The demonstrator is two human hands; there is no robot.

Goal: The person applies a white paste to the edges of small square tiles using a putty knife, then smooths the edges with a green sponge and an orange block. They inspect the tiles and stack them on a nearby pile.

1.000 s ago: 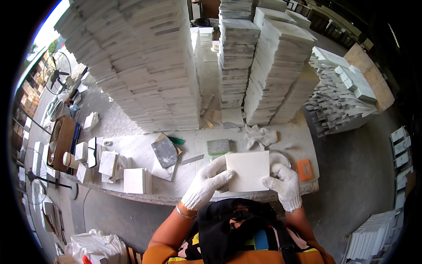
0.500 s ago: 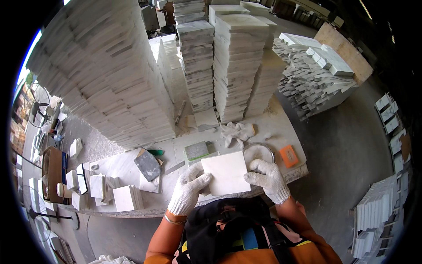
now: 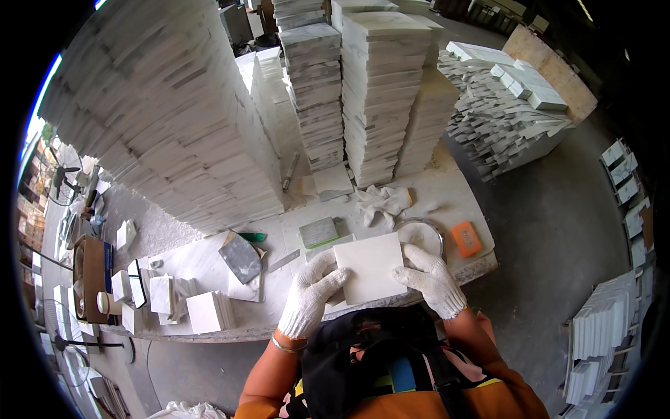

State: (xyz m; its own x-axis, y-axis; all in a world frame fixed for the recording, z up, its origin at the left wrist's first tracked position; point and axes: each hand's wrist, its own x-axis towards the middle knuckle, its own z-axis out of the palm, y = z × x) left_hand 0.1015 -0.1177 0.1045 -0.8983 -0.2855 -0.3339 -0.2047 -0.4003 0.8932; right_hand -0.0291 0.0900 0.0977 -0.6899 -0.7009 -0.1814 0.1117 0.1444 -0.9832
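A flat white stone tile (image 3: pixel 370 269) is held up in front of me by its two side edges, just above the near edge of the table. My left hand (image 3: pixel 312 292), in a white knitted glove, grips the tile's left edge with the thumb on its face. On the opposite edge my right hand (image 3: pixel 434 281), gloved the same way, pinches it likewise; the fingers behind the tile are hidden. Beyond the tile lie a grey abrasive block (image 3: pixel 318 232) with a green base, a round dish (image 3: pixel 427 239) partly behind my right hand, and an orange block (image 3: pixel 465 239).
Tall stacks of white tiles (image 3: pixel 387 91) rise at the back, with a larger stack (image 3: pixel 167 119) at the left. A crumpled glove (image 3: pixel 382 204) lies beyond the dish. Small tile piles (image 3: pixel 206 312), a dark grey slab (image 3: pixel 241 258) and a cardboard box (image 3: pixel 88 279) occupy the left.
Both hands still hold the tile, which now sits slightly more to the right in the picture. The whole view has shifted a little; the items on the table keep their places.
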